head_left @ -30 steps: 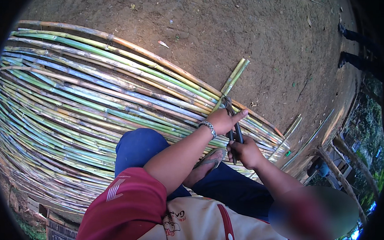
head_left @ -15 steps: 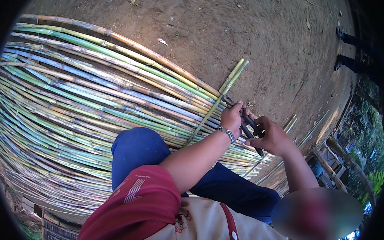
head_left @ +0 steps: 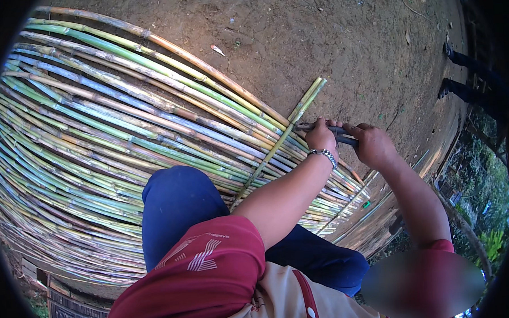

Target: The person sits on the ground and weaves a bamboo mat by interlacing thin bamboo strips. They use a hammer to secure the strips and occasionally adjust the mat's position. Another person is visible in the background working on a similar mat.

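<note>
My left hand [head_left: 321, 137], with a metal bracelet on its wrist, is closed around the dark long-handled pliers [head_left: 347, 138] near their head. Closed over the ends of the same handles is my right hand [head_left: 373, 145]. The pliers' jaws sit against the pole ends, beside a crosspiece of split bamboo [head_left: 275, 148] that lies across the row. What the jaws grip is too small to make out. Long bamboo poles [head_left: 150, 115], green, yellow and bluish, lie side by side on the ground to the left and under my forearm.
My bent knee [head_left: 180, 213] in blue trousers is over the poles. A second crosspiece [head_left: 347, 212] runs across the poles at the right, near a small green object [head_left: 366, 204]. Bare brown soil [head_left: 340, 41] stretches beyond. Another person's legs [head_left: 467, 76] stand at the far right.
The plier handles, spread apart before, are now close together and point more to the right. Both hands have moved up and right, and my right arm has swung outward.
</note>
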`<action>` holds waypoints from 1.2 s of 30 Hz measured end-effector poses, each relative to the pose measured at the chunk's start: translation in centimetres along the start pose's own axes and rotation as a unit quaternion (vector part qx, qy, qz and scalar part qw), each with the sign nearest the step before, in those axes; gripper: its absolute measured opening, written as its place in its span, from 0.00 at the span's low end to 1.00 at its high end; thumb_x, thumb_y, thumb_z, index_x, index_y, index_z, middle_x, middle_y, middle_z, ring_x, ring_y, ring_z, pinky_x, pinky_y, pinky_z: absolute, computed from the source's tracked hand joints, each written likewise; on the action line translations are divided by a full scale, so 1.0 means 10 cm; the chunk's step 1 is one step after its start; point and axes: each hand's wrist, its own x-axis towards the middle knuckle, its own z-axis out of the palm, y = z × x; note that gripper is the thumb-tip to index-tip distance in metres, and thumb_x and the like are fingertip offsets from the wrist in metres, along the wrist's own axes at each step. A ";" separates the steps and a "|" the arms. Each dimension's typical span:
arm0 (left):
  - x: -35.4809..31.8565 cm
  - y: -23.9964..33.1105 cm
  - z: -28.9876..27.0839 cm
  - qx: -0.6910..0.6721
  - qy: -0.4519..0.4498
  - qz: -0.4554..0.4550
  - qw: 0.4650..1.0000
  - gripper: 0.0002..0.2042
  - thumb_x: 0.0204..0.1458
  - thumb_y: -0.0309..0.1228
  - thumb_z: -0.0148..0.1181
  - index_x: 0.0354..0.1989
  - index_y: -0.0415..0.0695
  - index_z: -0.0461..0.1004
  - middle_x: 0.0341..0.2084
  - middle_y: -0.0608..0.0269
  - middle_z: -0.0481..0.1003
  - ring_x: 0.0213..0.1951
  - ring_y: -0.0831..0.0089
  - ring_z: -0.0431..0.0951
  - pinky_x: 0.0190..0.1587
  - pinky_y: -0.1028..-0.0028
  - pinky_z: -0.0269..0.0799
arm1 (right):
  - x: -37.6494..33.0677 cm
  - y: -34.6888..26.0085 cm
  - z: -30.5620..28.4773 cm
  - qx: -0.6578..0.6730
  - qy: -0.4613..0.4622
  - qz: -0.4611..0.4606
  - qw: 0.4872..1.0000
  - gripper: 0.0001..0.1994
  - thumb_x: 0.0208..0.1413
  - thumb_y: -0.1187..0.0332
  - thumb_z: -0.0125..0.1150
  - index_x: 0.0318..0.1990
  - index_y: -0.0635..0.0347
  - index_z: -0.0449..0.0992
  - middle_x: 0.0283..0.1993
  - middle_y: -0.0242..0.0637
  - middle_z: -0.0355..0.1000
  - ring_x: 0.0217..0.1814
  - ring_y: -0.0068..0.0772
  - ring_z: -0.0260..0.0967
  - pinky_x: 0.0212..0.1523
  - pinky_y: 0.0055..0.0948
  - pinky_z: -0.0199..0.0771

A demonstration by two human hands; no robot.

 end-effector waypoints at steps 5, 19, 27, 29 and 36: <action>0.12 -0.07 0.15 -0.028 0.045 0.005 0.999 0.11 0.67 0.33 0.46 0.32 0.41 0.66 0.26 0.64 0.71 0.30 0.70 0.78 0.38 0.70 0.77 | 0.22 0.24 -0.06 -0.007 -0.018 -0.047 0.999 0.24 0.52 0.72 0.58 0.59 0.41 0.76 0.43 0.42 0.78 0.45 0.47 0.77 0.46 0.43 0.78; 0.16 -0.05 0.04 0.199 0.037 -0.023 0.979 0.18 0.64 0.47 0.52 0.32 0.43 0.69 0.25 0.63 0.73 0.29 0.71 0.76 0.35 0.71 0.73 | 0.28 0.27 0.02 0.021 -0.077 -0.035 0.996 0.13 0.56 0.67 0.59 0.49 0.46 0.80 0.37 0.40 0.80 0.41 0.42 0.79 0.41 0.39 0.78; -0.60 0.50 -0.69 0.399 -0.100 -0.146 0.900 0.25 0.57 0.55 0.59 0.43 0.41 0.72 0.35 0.62 0.77 0.33 0.71 0.76 0.37 0.64 0.75 | -0.33 -0.12 0.51 0.798 -0.400 0.155 0.424 0.15 0.68 0.58 0.52 0.52 0.60 0.68 0.32 0.39 0.74 0.26 0.30 0.73 0.27 0.30 0.78; -0.55 0.61 -0.72 0.398 -0.150 -0.237 0.873 0.24 0.58 0.53 0.59 0.45 0.42 0.73 0.37 0.62 0.78 0.35 0.72 0.78 0.37 0.64 0.76 | -0.40 -0.22 0.59 0.820 -0.390 0.144 0.394 0.17 0.68 0.57 0.51 0.52 0.62 0.69 0.33 0.37 0.74 0.27 0.29 0.73 0.28 0.29 0.78; -0.35 0.25 -0.66 0.195 -0.172 -0.098 0.961 0.14 0.60 0.43 0.59 0.38 0.43 0.75 0.31 0.61 0.80 0.35 0.72 0.80 0.38 0.68 0.76 | -0.36 -0.39 0.01 0.396 -0.220 0.083 0.888 0.22 0.55 0.60 0.68 0.49 0.67 0.70 0.37 0.43 0.78 0.38 0.38 0.79 0.37 0.31 0.80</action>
